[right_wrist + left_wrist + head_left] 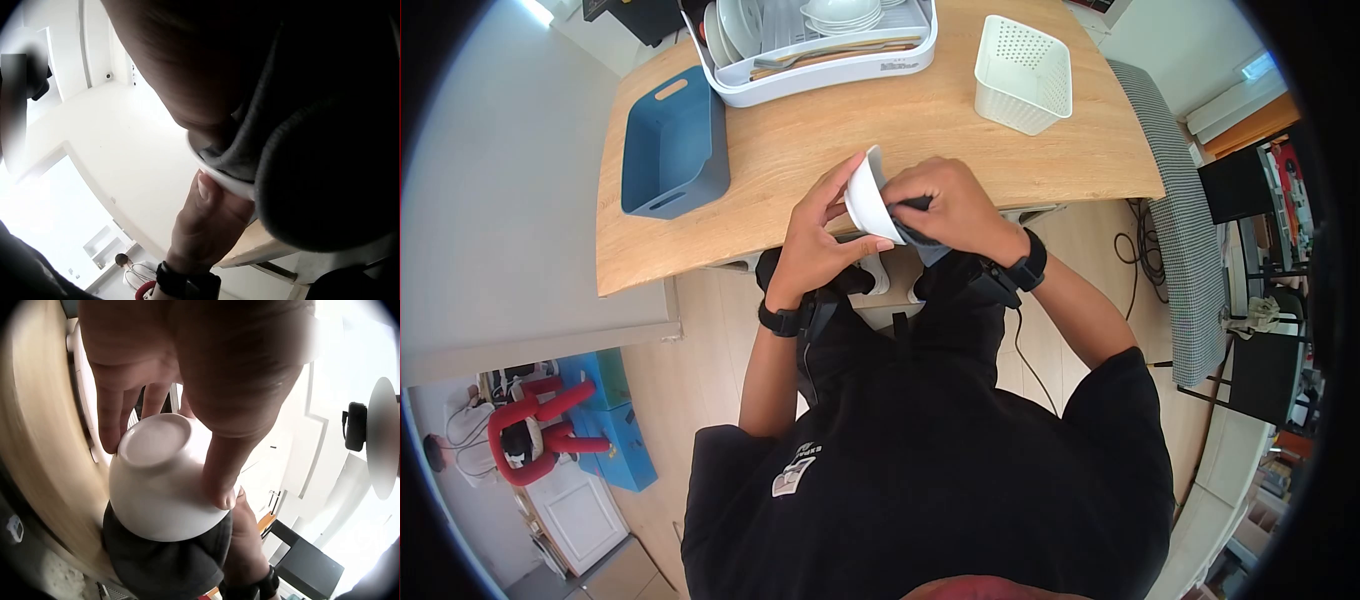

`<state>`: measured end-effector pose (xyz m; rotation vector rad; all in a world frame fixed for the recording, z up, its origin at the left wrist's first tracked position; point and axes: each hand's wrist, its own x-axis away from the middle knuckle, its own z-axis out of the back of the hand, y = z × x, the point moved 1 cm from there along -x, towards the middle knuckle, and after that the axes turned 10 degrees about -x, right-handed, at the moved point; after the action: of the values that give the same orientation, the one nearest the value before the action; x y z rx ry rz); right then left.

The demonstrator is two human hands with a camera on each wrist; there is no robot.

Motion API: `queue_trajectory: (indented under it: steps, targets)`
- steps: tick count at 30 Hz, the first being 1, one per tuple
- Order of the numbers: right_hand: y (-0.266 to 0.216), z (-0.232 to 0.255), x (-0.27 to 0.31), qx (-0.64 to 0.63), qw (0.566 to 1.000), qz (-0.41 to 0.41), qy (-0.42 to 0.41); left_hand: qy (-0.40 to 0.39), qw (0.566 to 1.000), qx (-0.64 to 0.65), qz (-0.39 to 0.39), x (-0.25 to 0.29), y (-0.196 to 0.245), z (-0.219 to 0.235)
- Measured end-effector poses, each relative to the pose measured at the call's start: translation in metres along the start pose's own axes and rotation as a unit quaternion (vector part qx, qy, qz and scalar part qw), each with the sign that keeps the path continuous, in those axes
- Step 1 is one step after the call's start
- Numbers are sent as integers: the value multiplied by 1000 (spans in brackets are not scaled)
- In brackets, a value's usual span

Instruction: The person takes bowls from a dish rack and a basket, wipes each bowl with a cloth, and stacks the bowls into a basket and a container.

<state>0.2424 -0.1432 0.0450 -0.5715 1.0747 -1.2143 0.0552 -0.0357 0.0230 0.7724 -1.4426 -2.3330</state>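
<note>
A white bowl (866, 200) is tilted on its side above the table's front edge. The left hand (812, 243) grips it from outside, thumb near the rim and fingers spread around the wall. In the left wrist view the bowl's foot (155, 441) faces the camera, with the left thumb pressed on its side. The right hand (952, 208) holds a dark grey cloth (924, 243) bunched against the bowl's inside. From the right wrist view, the cloth (244, 147) lies in the bowl and hangs over its rim; the right fingertips are hidden there.
On the wooden table (800, 140), a blue bin (718, 165) stands at the left and a white perforated basket (1025, 85) at the back right. A white dish rack (830, 78) at the back holds plates, bowls and utensils. A grey bench (1175, 230) adjoins the table's right side.
</note>
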Motion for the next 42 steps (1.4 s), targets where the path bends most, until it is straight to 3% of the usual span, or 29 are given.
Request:
queue_trajectory:
  steps: [3,8,9,11,14,19,22,24,28,30,39,42]
  targets:
    - [-2,0,-5,-24,998,-20,52,-47,996,47,53,4,9,-1]
    - [-3,12,-9,53,994,-5,97,11,995,86,51,8,10,-9]
    - [0,16,-9,24,989,-9,149,13,995,85,52,9,8,-8]
    - [-1,24,-7,-48,971,-48,229,85,980,172,53,12,6,-6]
    - [-4,29,-2,-95,960,-100,244,157,977,109,96,10,-1,-2]
    - [-2,19,4,-92,967,-61,228,129,980,90,126,8,3,-11]
    - [1,22,4,-112,963,-78,233,109,987,73,93,9,3,-12]
    - [5,23,4,-105,963,-81,235,43,996,46,56,10,4,-8]
    - [7,23,6,-101,963,-103,227,23,997,68,43,16,4,-3]
    - [7,20,7,-98,964,-92,230,-15,985,139,99,18,0,1]
    - [1,2,14,-58,976,-72,195,53,946,285,147,4,8,-3]
    - [0,0,14,-44,979,-66,187,75,953,240,168,1,13,-8]
